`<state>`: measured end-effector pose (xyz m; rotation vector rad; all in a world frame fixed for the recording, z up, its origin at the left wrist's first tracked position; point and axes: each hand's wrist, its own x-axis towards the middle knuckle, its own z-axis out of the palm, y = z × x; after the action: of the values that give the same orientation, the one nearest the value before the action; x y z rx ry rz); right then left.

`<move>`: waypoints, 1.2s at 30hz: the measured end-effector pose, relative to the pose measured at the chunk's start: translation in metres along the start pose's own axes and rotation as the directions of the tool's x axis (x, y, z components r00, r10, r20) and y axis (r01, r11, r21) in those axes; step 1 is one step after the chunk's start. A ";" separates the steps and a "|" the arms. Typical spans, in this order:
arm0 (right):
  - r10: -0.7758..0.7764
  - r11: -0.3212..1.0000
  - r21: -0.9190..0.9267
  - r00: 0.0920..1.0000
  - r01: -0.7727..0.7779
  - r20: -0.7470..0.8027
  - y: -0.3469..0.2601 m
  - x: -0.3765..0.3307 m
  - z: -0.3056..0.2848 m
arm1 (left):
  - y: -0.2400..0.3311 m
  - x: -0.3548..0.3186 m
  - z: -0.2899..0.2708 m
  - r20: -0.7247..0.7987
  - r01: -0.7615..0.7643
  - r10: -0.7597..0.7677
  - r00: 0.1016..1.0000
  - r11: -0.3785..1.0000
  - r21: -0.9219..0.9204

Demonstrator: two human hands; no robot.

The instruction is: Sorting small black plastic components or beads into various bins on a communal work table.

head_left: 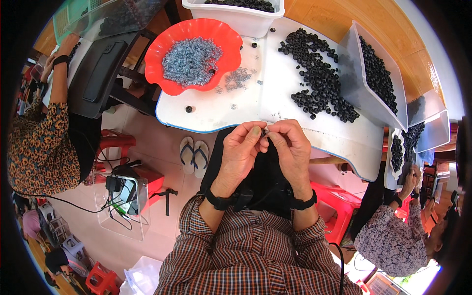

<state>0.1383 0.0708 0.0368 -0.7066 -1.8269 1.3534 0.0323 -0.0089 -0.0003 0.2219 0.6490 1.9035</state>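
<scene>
My left hand (pixel 238 152) and my right hand (pixel 291 147) meet at the near edge of a white table (pixel 211 113). Between their fingertips they pinch a small round black part (pixel 265 132), mostly hidden by the fingers. Beyond my left hand, a red wavy-rimmed bowl (pixel 155 61) holds many small clear rings (pixel 189 61). More clear rings (pixel 237 79) lie scattered beside it. Loose black round parts (pixel 317 78) are heaped past my right hand, and a single black part (pixel 189 109) sits near the table's left edge.
A translucent bin (pixel 351 64) of black parts tilts at the table's right, and a white tub (pixel 236 17) stands at the back. Co-workers sit at left (pixel 44 157) and right (pixel 393 241). Sandals (pixel 194 155), a red stool (pixel 334 201) and a clear box with cables (pixel 123 201) are below.
</scene>
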 end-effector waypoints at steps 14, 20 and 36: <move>-0.119 0.965 -0.234 0.993 0.119 0.013 -0.007 0.000 -0.001 | 0.001 -0.002 0.004 -0.074 -0.017 0.035 0.997 0.973 0.230; 0.028 0.998 -0.049 0.999 -0.026 0.031 -0.005 -0.004 -0.002 | -0.002 -0.002 -0.001 -0.053 -0.029 0.046 0.998 0.959 0.281; 0.353 0.911 0.191 0.930 -0.366 0.099 0.006 0.008 -0.036 | -0.007 0.009 -0.005 0.060 0.195 -0.196 0.979 0.980 0.026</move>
<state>0.1633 0.0984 0.0387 -0.9295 -1.6213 1.7941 0.0318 -0.0001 -0.0095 0.2213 0.6248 1.6954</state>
